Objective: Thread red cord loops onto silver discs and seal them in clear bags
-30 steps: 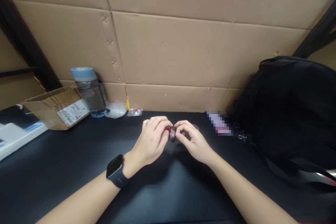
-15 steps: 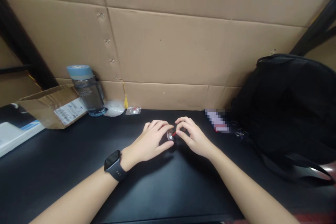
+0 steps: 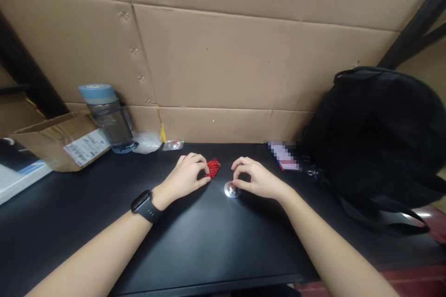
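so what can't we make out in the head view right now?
- Small silver disc: too small to identify; the right hand fingertips cover its far edge.
- Red pile: partly behind the left hand fingers; single pieces too small to tell.
- Flat item by the black bag: pixelated, unreadable.
- Cardboard box label: print too small.
- White object: cut off by the left edge.

Two bare forearms with no sleeves. The left hand has a black smartwatch with a dark square face on its wrist; the right hand wears nothing.
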Tool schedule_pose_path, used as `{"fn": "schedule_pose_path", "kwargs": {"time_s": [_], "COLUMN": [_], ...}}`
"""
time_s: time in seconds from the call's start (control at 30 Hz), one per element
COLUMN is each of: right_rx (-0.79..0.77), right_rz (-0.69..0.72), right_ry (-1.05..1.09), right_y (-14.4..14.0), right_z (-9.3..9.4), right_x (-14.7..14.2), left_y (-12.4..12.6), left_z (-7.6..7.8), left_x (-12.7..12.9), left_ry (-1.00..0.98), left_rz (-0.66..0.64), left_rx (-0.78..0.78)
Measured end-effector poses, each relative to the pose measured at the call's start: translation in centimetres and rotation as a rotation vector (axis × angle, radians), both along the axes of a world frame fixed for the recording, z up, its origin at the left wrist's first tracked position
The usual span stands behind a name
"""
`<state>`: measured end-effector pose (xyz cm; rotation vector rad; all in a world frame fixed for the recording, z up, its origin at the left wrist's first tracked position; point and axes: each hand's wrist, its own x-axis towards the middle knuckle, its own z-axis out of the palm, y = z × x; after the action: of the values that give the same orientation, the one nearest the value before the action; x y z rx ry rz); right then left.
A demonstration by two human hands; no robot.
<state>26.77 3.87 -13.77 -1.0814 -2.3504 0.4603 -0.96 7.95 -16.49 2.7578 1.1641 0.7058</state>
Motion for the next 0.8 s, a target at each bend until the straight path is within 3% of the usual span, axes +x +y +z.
{"fn": "schedule_pose_path", "kwargs": {"time_s": [0.4, 0.8], "right_rx": [0.031, 0.108], "right_rz": [-0.091, -0.162], "right_ry": [0.060, 0.180], "right_y": [1.9, 2.3], "right_z": [-0.2, -0.4], "right_x": [2.8, 3.2], "left_y": [0.2, -0.1], "left_z": [-0.4, -0.8], "left_x": [0.2, 0.9], "left_ry": [0.031, 0.030], "left_rz": [-0.015, 0.011], "left_rx": [0.030, 0.086]}}
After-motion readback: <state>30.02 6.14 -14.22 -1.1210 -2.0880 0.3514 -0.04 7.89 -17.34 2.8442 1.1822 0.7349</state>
